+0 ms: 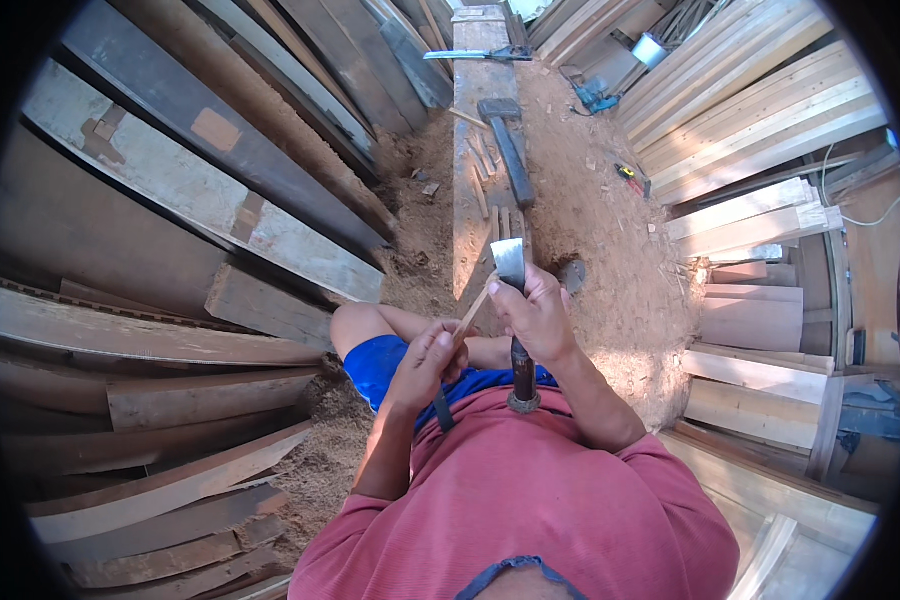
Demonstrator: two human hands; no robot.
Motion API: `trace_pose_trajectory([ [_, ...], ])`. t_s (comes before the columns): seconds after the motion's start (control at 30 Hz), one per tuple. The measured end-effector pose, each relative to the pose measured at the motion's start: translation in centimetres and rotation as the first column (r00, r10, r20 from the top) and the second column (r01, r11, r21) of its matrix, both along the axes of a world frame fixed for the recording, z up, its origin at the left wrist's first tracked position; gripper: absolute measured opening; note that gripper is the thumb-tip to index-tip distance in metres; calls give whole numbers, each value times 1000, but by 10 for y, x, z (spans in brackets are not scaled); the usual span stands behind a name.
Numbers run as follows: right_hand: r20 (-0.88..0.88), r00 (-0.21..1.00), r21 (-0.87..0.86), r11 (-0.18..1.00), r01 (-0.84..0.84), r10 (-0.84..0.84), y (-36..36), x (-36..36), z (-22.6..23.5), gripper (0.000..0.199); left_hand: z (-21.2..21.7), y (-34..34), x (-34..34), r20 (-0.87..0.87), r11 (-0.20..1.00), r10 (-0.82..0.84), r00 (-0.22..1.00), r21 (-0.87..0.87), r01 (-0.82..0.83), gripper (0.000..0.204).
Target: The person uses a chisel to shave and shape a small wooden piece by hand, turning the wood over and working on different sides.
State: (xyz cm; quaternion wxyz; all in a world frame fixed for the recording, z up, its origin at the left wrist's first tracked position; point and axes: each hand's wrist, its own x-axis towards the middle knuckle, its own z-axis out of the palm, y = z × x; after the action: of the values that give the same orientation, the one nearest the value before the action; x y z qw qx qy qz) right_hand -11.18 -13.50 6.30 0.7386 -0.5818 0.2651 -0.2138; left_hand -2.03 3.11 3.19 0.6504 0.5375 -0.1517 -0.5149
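Wooden planks (170, 190) lean in stacks at nine o'clock, sawdust (610, 250) spread beyond. At centre the left hand (425, 362) curls shut around the lower end of a thin wood stick (473, 310), forearm rising from six o'clock — the stick slants up toward one o'clock. Just right, the right hand (538, 315) clamps the dark handle of a hatchet (511, 270), blade up, its edge touching the stick's upper end. Hands sit close together, above a long beam (475, 150) — a mallet (505, 140) lies at twelve o'clock.

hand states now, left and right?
Left hand: closed, pinching a thin wooden stick.
Right hand: closed around the chisel, blade pointing away.
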Motion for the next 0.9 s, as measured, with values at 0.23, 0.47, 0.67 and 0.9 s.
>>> trace_pose_trajectory([
  [0.23, -55, 989, 77, 988, -132, 137, -9, -1, -15, 10, -17, 1, 6, -272, 988, -151, 950, -82, 133, 43],
  [0.47, 127, 970, 628, 774, 83, -207, 13, 10, 0, 18, -12, -23, 13, -77, 995, 86, 993, 61, -82, 41],
  [0.67, 224, 965, 763, 590, -262, 138, 64, 10, 20, 14, 4, -25, 32, 223, 994, 104, 969, -31, -100, 36],
  [0.9, 200, 966, 676, 690, -258, 166, 65, 5, 34, 14, 15, 0, 15, 675, 989, 117, 729, -12, -148, 38],
])
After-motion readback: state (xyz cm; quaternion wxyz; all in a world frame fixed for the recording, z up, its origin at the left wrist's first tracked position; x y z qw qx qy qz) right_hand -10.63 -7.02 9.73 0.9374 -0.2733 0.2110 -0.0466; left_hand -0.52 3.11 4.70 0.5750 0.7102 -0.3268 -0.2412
